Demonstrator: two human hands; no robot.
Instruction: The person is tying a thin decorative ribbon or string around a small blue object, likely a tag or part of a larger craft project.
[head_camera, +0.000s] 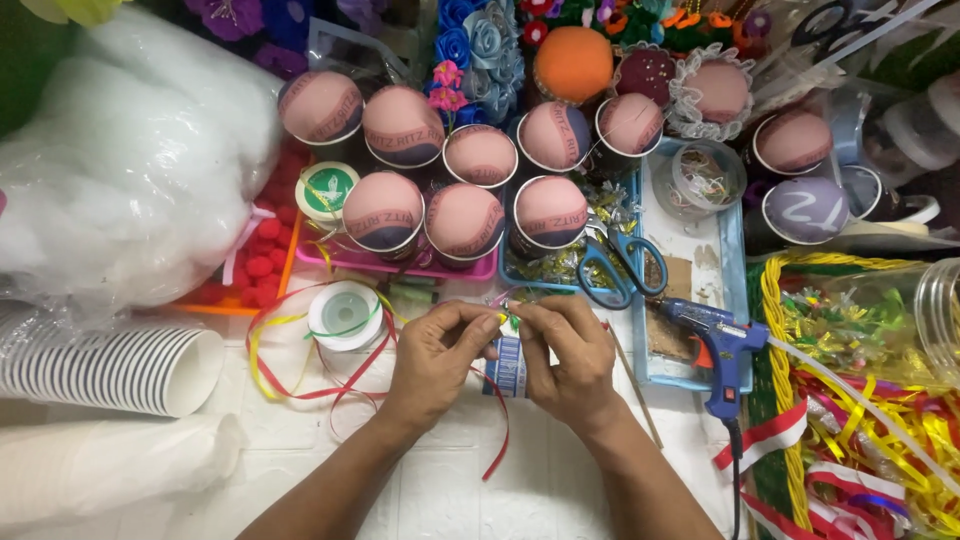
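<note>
Red ribbon (497, 440) trails down from between both hands over the white table (440, 500). Left hand (437, 358) and right hand (568, 352) meet at centre, fingertips of each pinched on a small green-yellow bow (511, 319) sitting on top of a little blue-patterned cup (508, 366), which stands on the table between the palms. Right hand curls around the cup's right side; left thumb and forefinger grip the bow from the left. Just left of the left hand, a ribbon spool (345, 314) with loose red and yellow loops. Above the hands, rows of pink padded cups (466, 222) on a pink tray (400, 265). Scissors (617, 268) with blue handles lie up-right of the hands; a blue glue gun (718, 345) rests on a blue tray (737, 250) to the right. Stacked paper cups (110, 368) lie on their side far left, below a bag of white stuffing (130, 160).
</note>
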